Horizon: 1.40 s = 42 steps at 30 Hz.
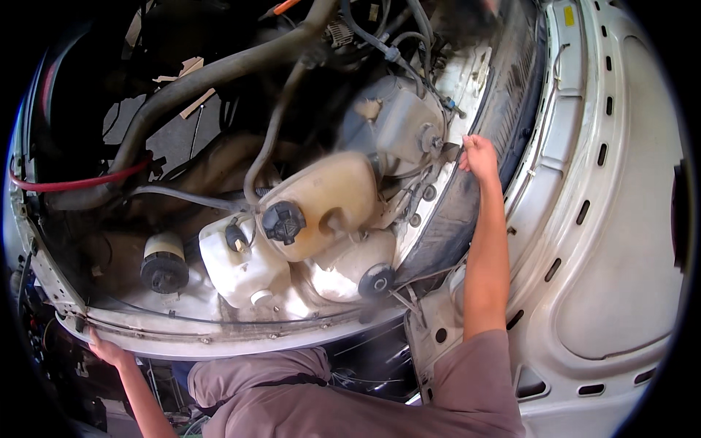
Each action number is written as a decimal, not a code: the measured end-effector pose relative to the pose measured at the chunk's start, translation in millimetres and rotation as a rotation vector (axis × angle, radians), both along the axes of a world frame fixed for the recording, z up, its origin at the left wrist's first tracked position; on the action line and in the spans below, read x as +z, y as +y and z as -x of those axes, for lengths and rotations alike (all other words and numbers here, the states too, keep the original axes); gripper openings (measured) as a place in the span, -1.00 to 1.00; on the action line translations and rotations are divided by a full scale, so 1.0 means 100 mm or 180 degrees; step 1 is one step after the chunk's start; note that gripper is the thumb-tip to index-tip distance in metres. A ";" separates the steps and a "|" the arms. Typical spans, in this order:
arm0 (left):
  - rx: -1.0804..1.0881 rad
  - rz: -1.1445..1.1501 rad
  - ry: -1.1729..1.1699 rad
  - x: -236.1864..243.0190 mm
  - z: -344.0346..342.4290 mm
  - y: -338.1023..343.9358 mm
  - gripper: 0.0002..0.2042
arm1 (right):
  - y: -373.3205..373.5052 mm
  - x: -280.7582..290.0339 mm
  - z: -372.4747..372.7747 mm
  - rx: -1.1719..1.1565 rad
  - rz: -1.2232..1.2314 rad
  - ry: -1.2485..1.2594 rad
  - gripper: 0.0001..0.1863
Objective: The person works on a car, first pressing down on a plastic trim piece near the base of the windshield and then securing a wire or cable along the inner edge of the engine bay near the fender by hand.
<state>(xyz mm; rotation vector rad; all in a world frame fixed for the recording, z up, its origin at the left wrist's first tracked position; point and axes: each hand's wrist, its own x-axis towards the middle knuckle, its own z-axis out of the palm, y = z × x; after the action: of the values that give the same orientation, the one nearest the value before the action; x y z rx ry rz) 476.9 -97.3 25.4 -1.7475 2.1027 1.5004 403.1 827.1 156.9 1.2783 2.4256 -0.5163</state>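
My right hand (480, 155) is closed at the inner edge of a long dark plastic cowl cover (442, 226), fingers curled in a pinch there. Its fingertips partly hide what they grip. My left hand (109, 350) lies against the outer rim of the light-coloured fender (219, 346) at the lower left, fingers stretched along it. Near the right hand is a greyish plastic reservoir (409, 120) on the far side of the engine bay. Between the hands sit a yellowed coolant tank (332, 193) with a black cap (284, 222) and a white washer fluid bottle (237, 266).
The raised hood (621, 277) stands along the right. A thick grey hose (219, 77) crosses the upper left, with a red cable (80, 184) below it. A round black-capped part (164, 271) sits near the fender. A strut mount (376, 281) is beside the cowl.
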 end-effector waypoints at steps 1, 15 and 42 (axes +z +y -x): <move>0.0043 -0.0101 0.0011 -0.02 -0.03 -0.05 -0.51 | 0.04 0.01 0.01 0.0053 0.0127 0.0010 -0.65; -0.0201 0.0039 0.0262 -0.03 -0.04 0.04 -0.55 | -0.54 0.18 -0.60 -0.0376 0.0406 -0.0359 -0.95; -0.0244 0.0175 0.0179 0.09 0.05 0.21 -0.48 | -0.40 0.21 -0.70 -0.0524 0.1028 -0.0040 -0.97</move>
<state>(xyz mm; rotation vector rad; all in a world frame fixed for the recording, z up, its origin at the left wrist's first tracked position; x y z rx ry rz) 472.1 -75.9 34.5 -1.6397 2.2310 1.5034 472.7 787.6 177.8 1.3359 2.1259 -0.9007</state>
